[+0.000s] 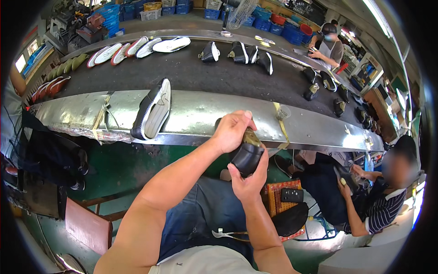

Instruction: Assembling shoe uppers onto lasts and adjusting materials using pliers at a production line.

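A black shoe upper [247, 158] stretched over an olive-brown shoe last is held between my hands, above my lap at the bench edge. My left hand [232, 132] is closed around its far end, covering much of it. At the near, rounded black end, my right hand [251, 178] is closed, with the thumb on one side and fingers on the other. Left of them, a black shoe with a white sole [154, 110] lies on the metal ledge [200, 109], apart from both hands.
Beyond the ledge, a dark conveyor belt [182, 73] carries white soles [171, 44] and several black shoes [210, 52]. A clear cup [283, 112] sits on the ledge. A seated person [378, 201] works at right; another person [331, 48] works across the belt. A stool [89, 226] stands left.
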Motion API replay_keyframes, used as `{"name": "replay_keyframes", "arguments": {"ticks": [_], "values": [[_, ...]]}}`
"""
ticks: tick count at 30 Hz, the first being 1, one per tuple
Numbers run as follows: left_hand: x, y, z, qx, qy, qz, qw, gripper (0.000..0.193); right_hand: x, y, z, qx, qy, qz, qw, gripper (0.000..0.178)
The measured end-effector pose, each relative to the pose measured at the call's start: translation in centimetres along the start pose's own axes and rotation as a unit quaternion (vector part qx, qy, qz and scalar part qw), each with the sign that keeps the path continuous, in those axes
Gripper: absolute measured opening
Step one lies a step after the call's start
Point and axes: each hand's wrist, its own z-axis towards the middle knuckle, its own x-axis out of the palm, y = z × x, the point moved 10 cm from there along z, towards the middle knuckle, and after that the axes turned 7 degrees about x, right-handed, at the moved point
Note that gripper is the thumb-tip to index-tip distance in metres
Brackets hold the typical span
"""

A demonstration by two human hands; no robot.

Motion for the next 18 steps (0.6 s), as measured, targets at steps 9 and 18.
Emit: {"name": "replay_keyframes", "arguments": {"ticks": [9, 18], "values": [[-14.8, -8.5, -10.0, 0.154, -0.264, 0.578, 0.757, 0.063, 5.3, -8.3, 11.7, 0.053, 0.016, 0.193, 0.98, 0.074], [-26.3, 1.5, -22.5, -0.185, -0.364, 0.535, 0.74, 0.087, 19.7, -27.8, 27.2, 0.126, 0.042, -0.167, 0.977, 0.077]]}}
